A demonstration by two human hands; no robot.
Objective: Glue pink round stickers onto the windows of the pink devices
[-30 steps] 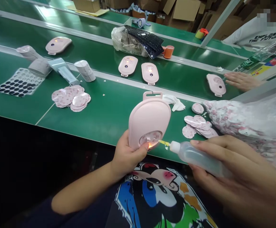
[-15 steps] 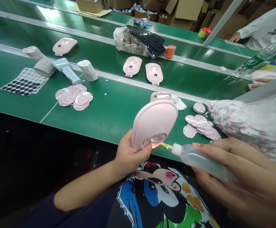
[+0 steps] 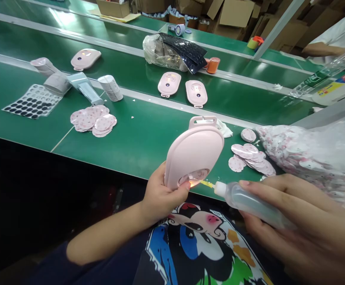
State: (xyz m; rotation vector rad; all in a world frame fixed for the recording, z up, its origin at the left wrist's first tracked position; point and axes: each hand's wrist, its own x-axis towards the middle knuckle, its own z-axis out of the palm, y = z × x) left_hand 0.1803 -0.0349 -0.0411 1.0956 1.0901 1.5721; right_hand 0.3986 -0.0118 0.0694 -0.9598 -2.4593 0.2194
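The left hand [image 3: 163, 194] grips 1 pink case [image 3: 194, 156], tilted up above the near edge of the green desk [image 3: 124, 146]. The right hand [image 3: 297, 213] clasps 1 clear bottle [image 3: 249, 200], its yellow tip [image 3: 207, 183] at the case's oval recess. 2 more pink cases [image 3: 169, 84] lie farther off.

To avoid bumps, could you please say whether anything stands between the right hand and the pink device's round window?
Only the bottle in the right hand, its yellow nozzle pointing at the round window of the pink device. The left thumb rests at the window's edge; nothing else visible intervenes.
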